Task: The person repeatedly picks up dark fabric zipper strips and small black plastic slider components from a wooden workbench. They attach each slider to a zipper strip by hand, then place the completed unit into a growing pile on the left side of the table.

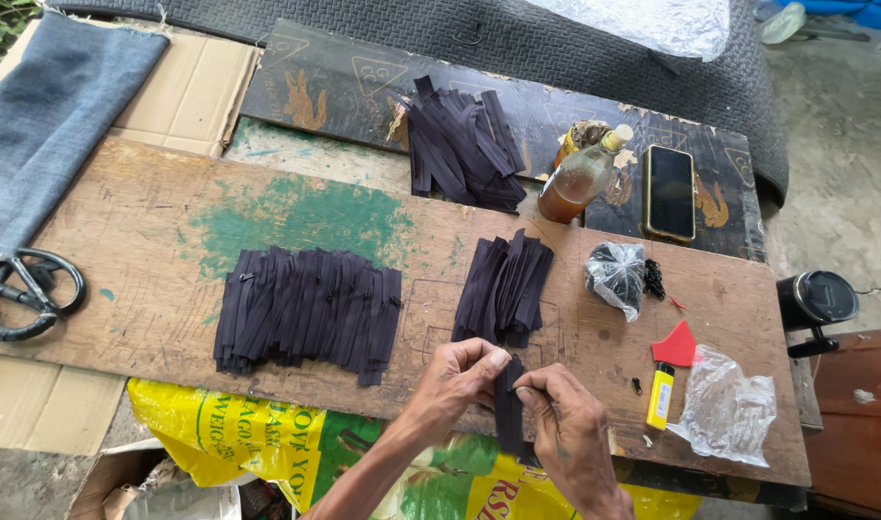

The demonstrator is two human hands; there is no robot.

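While both hands work at the near edge of the wooden bench (152, 231), a pair of black-handled scissors (22, 289) lies far out to the left of them, on the bench's end below a folded piece of blue denim (51, 106). Closer, up and to the left of the left hand (460, 376), a long row of dark zipper strips (310, 313) is laid side by side. That left hand is closed, thumb and fingertips pinching the top of a single dark zipper strip (508, 409), which hangs upright over the bench edge. Just beyond the hands sits a smaller stack of dark strips (506, 289). The right hand (570, 433) is closed as well, pinching the same strip just beside the left. Right of it lie a yellow lighter (661, 395), a red plastic piece (678, 345) and a clear plastic bag (729, 404). Farther off stand a bottle of amber liquid (580, 178) and a dark phone (670, 193).
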